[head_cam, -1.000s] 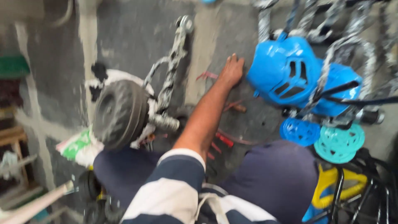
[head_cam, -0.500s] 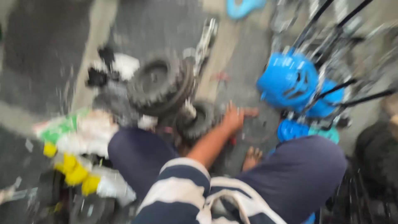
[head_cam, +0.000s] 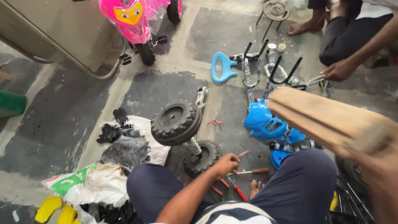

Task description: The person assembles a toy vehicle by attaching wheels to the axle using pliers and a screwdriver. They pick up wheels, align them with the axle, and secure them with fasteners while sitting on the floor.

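Observation:
I sit on the floor with my dark-trousered knees (head_cam: 298, 182) apart. My left hand (head_cam: 226, 164) rests low between them, fingers curled, right beside a small black wheel (head_cam: 203, 157) on a metal axle. A bigger black wheel (head_cam: 176, 122) sits on the same axle. Whether the hand grips anything is unclear. My right hand (head_cam: 383, 184), blurred at the right edge, holds a long wooden block (head_cam: 327, 118) above a blue toy-trike body (head_cam: 265, 124). Red-handled screwdrivers (head_cam: 238, 191) and a wooden-handled tool (head_cam: 255, 171) lie by my left hand.
Another person crouches at the top right, one hand (head_cam: 339, 70) on chrome trike frames (head_cam: 265, 70). A blue handle (head_cam: 222, 68), a pink toy trike (head_cam: 134, 23), black parts on white sacks (head_cam: 124, 141) and yellow pieces (head_cam: 54, 209) lie around on the concrete floor.
The view swung up and sharpened. My left hand drew back from beside the blue body to the small wheel. My right hand with the wooden block came into view.

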